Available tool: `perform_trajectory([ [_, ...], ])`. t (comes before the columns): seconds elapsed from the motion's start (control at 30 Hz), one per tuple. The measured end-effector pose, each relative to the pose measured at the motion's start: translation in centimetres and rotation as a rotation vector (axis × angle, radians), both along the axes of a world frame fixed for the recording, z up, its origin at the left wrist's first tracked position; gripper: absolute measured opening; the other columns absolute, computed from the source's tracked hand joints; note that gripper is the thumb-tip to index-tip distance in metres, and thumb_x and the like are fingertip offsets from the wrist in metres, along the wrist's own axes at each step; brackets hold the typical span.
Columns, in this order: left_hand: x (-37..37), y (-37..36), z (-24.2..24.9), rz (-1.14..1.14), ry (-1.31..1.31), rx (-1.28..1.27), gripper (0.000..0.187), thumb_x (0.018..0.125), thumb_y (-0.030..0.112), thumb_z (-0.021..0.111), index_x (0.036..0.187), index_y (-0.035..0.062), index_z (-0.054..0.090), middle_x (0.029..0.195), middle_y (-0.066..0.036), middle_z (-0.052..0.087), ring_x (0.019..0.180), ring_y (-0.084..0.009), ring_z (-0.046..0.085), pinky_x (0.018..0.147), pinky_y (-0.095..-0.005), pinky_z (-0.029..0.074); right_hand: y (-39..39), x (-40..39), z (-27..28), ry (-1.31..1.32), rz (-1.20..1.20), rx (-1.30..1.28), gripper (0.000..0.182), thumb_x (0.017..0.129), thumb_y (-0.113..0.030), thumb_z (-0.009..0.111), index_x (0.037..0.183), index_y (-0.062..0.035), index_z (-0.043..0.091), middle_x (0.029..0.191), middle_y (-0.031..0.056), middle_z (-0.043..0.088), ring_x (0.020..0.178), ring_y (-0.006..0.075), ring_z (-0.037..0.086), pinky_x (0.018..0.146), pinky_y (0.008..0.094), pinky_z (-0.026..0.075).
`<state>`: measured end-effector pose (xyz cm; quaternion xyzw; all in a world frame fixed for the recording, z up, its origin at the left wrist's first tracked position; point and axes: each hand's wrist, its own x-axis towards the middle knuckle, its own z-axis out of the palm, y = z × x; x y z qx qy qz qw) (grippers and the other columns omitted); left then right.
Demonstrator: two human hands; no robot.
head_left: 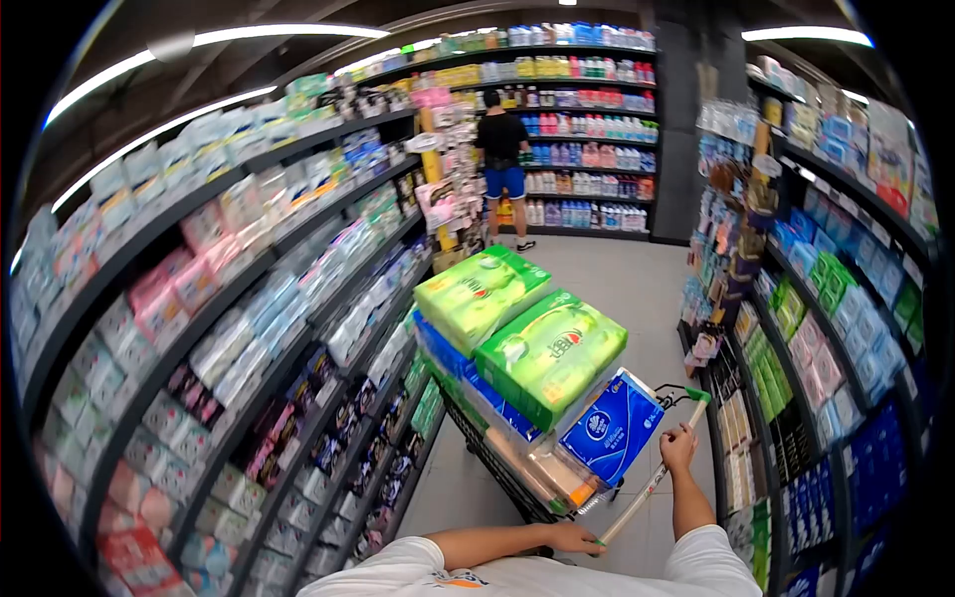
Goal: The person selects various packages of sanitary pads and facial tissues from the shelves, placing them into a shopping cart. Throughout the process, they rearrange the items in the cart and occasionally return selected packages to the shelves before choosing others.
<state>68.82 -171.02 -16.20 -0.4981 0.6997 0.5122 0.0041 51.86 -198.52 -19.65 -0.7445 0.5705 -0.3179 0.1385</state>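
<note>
Between store shelves, both hands [678, 449] on the cart handle [637, 501].

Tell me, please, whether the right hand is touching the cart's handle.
Touching: the head view shows the right hand closed over the handle, its fingers curled across it with no gap.
</note>
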Motion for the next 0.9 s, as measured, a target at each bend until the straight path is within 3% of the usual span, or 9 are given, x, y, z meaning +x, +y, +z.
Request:
perform_trajectory([
  [0.17, -3.3, 4.7, -0.1, 0.428, -0.124, -0.303, 0.078, 0.085, 0.075, 0.039, 0.109, 0.0069, 0.071, 0.095, -0.02, 0.069, 0.098, -0.0353, 0.062, 0.098, -0.0419, 0.037, 1.1, -0.1, -0.7, 0.015, 0.031, -0.085, 0.026, 0.078, -0.026, 0.06, 0.072, -0.0039, 0.073, 0.086, 0.0156, 0.068, 0.118, 0.0278, 0.052, 0.114, 0.0529, 0.02],
  [0.23, -5.2, 6.9, -0.8, 0.525, -0.363, -0.479, 0.073, 0.086, 0.073, 0.04, 0.099, 0.008, 0.072, 0.089, -0.02, 0.068, 0.096, -0.0332, 0.063, 0.101, -0.0469, 0.032, 3.6, 0.0, 0.3, 0.065, -0.005, -0.028, 0.034, 0.08, -0.031, 0.059, 0.069, -0.0023, 0.072, 0.087, 0.0188, 0.068, 0.111, 0.0296, 0.055, 0.114, 0.0484, 0.022],
  [0.27, -5.5, 8.1, -1.2, 0.592, -0.356, -0.563, 0.072, 0.087, 0.072, 0.04, 0.098, 0.0083, 0.073, 0.088, -0.02, 0.068, 0.097, -0.034, 0.062, 0.102, -0.0482, 0.032, 3.6, 0.1, -0.4, 0.146, 0.006, -0.035, 0.04, 0.083, -0.036, 0.057, 0.071, -0.0016, 0.073, 0.083, 0.0201, 0.069, 0.095, 0.0329, 0.062, 0.113, 0.0454, 0.025],
  [0.3, -5.8, 9.3, -1.2, 0.646, -0.355, -0.646, 0.07, 0.091, 0.066, 0.041, 0.098, 0.0029, 0.07, 0.084, -0.02, 0.066, 0.096, -0.0349, 0.06, 0.109, -0.0484, 0.027, 4.4, -0.1, -0.4, 0.163, 0.049, -0.044, 0.04, 0.083, -0.036, 0.057, 0.071, -0.0016, 0.073, 0.083, 0.0201, 0.069, 0.095, 0.0329, 0.062, 0.113, 0.0454, 0.025],
  [0.4, -6.2, 11.5, -1.9, 0.823, -0.479, -0.576, 0.069, 0.094, 0.064, 0.035, 0.098, 0.0048, 0.07, 0.098, -0.019, 0.065, 0.107, -0.0325, 0.057, 0.11, -0.0485, 0.027, 7.3, 0.4, -0.9, 0.215, 0.101, -0.103, 0.044, 0.09, -0.037, 0.051, 0.075, -0.0028, 0.075, 0.07, 0.0196, 0.068, 0.069, 0.0361, 0.065, 0.111, 0.0442, 0.029],
  [0.63, -5.6, 17.7, 0.5, 1.204, -0.659, -0.213, 0.07, 0.094, 0.063, 0.034, 0.108, 0.0043, 0.071, 0.124, -0.019, 0.059, 0.123, -0.0295, 0.048, 0.104, -0.0482, 0.035, 17.1, -1.1, -1.0, 0.184, 0.464, 0.011, 0.039, 0.088, -0.04, 0.055, 0.08, -0.0071, 0.075, 0.081, 0.015, 0.071, 0.077, 0.0328, 0.066, 0.095, 0.0469, 0.036],
  [0.8, -8.4, 21.4, -2.5, 1.488, -0.768, -0.273, 0.066, 0.094, 0.06, 0.039, 0.108, 0.0037, 0.07, 0.126, -0.017, 0.057, 0.124, -0.0292, 0.046, 0.103, -0.0477, 0.036, 17.4, -7.2, 2.4, 0.204, 1.025, 0.152, 0.048, 0.088, -0.046, 0.053, 0.079, -0.0036, 0.074, 0.075, 0.017, 0.069, 0.08, 0.0349, 0.066, 0.096, 0.0495, 0.037],
  [0.87, -10.8, 21.8, -1.0, 1.626, -0.799, -0.275, 0.057, 0.094, 0.054, 0.043, 0.104, 0.0052, 0.071, 0.12, -0.013, 0.059, 0.123, -0.0272, 0.047, 0.106, -0.052, 0.033, 13.7, -10.2, 0.2, 0.298, 1.004, -0.249, 0.048, 0.086, -0.045, 0.055, 0.069, -0.0036, 0.073, 0.063, 0.0188, 0.064, 0.062, 0.0361, 0.065, 0.065, 0.0436, 0.05],
  [0.9, -11.3, 21.9, -1.0, 1.637, -0.833, -0.258, 0.057, 0.094, 0.054, 0.043, 0.104, 0.0052, 0.071, 0.12, -0.013, 0.059, 0.123, -0.0272, 0.047, 0.106, -0.052, 0.033, 12.0, -11.4, -0.1, 0.304, 1.006, -0.248, 0.047, 0.087, -0.042, 0.055, 0.066, -0.003, 0.072, 0.059, 0.0191, 0.063, 0.057, 0.0364, 0.063, 0.061, 0.044, 0.05],
])
